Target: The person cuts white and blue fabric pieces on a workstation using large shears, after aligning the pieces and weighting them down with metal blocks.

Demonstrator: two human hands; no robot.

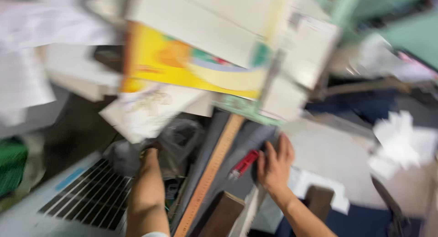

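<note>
The picture is badly blurred. The right hand (275, 166) lies flat on the grey bench (319, 150), fingers spread and released, just beside a red tool (244, 164) near the bench's left edge. A long wooden ruler (214, 166) runs along that edge. The left hand (148, 155) reaches into crumpled clear plastic (178, 139); whether its fingers grip cannot be told. Stacked cardboard sheets (191, 64) crowd above.
</note>
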